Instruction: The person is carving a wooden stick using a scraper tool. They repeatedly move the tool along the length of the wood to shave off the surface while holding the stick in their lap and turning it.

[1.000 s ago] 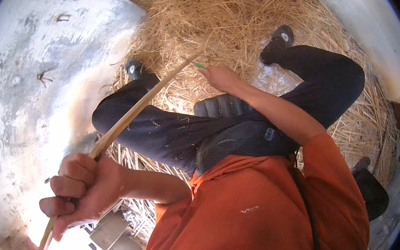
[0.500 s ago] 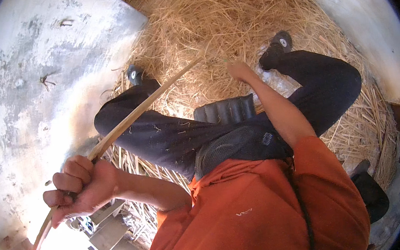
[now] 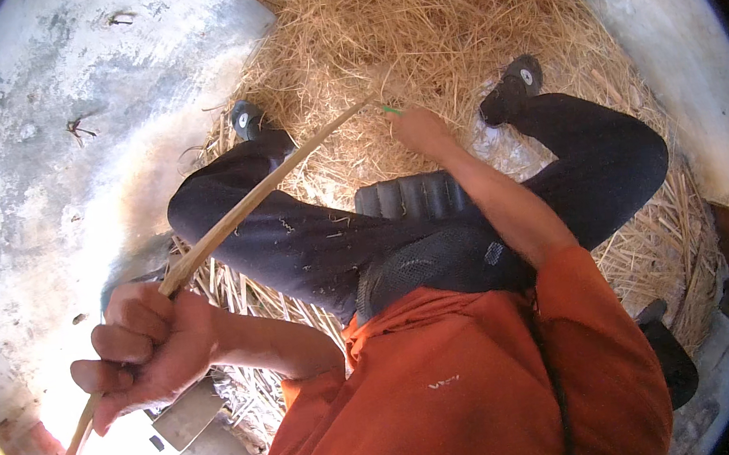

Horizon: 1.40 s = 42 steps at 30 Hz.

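My left hand [image 3: 142, 353] is closed in a fist around a long pale strip [image 3: 246, 202] that looks like split cane or bamboo. The strip slants away from the fist over my left thigh, and its far tip lies above the straw between my feet. Its other end curves down behind the fist to the lower left. My right hand [image 3: 424, 132] is closed close to that far tip. A thin green piece [image 3: 390, 109] pokes out of its fingers toward the strip; what it belongs to is hidden.
Loose shavings and straw [image 3: 441, 24] cover the ground in front of me. A dark ribbed pad [image 3: 410, 198] lies between my legs [image 3: 590, 137]. Pale walls [image 3: 37, 155] stand left and right, and grey slabs [image 3: 189, 415] sit at lower left in bright light.
My right hand has shifted slightly left and away from me, toward the strip's tip, and the green piece shows more clearly. The left hand keeps its grip, a little lower.
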Motion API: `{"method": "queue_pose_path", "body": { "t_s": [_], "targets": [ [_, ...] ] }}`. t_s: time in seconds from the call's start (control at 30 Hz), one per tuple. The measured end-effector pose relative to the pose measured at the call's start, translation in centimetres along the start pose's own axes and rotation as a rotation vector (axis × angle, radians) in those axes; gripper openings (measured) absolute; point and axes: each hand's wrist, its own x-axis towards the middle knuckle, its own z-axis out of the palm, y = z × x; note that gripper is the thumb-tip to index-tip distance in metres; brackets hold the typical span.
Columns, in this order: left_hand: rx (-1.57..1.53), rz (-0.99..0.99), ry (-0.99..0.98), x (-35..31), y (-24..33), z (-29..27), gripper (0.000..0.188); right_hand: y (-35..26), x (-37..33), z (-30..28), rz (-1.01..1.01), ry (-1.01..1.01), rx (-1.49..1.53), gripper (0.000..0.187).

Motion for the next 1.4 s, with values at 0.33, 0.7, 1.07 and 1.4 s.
{"method": "queue_pose_path", "body": {
  "t_s": [0.33,0.7,1.07,1.4],
  "targets": [
    [-0.39,0.001,-0.292,0.7,-0.8,-0.2,0.047,-9.2,-6.7,-6.2,-0.243,-0.019,0.478,0.051],
    [-0.611,-0.047,-0.509,0.1,-0.6,1.5,0.043,-11.5,-14.2,-7.7,-0.349,-0.011,0.514,0.041],
    [-0.44,0.076,-0.388,0.2,-0.7,0.1,0.048,-11.6,-14.0,-6.5,-0.331,0.073,0.416,0.044],
    [-0.448,0.063,-0.361,0.1,-1.1,0.7,0.049,-9.6,-12.6,-4.9,-0.303,0.137,0.39,0.053]
  ]
}}
